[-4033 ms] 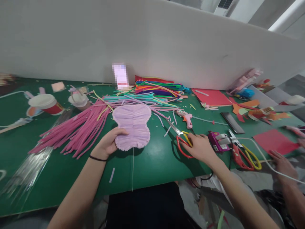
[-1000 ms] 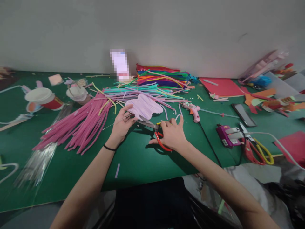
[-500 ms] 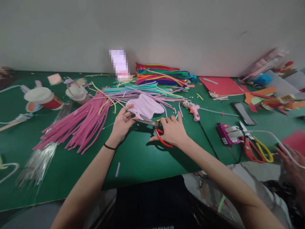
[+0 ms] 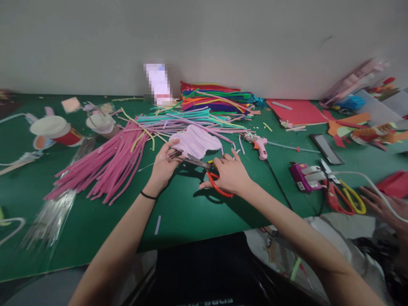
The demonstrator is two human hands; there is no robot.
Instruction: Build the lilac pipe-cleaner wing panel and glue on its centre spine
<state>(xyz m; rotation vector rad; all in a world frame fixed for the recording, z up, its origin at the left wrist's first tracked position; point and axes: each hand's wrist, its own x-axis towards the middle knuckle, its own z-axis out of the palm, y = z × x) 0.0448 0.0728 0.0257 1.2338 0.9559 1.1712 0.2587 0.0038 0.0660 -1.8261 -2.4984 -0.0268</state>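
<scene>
My left hand [image 4: 163,165] pinches the near edge of a lilac ribbed craft piece [image 4: 197,142] made of pipe cleaners, which lies on the green table [image 4: 178,212]. My right hand [image 4: 230,173] grips red-handled scissors [image 4: 207,170]; the blades point left and meet the lilac piece right by my left fingers. A thin pale strand runs left from under my left hand.
A big pile of pink pipe cleaners [image 4: 105,165] lies left, a multicoloured stack [image 4: 216,102] at the back. A pink glue gun [image 4: 259,144], a purple glue gun [image 4: 302,178] and other scissors [image 4: 346,199] sit right. Another person's hand [image 4: 381,206] rests at far right. Paper cups [image 4: 59,129] stand far left.
Four seconds ago my left hand held the lilac piece up while my right reached for the scissors. Now the scissors are at the piece's edge; in the last second little has moved.
</scene>
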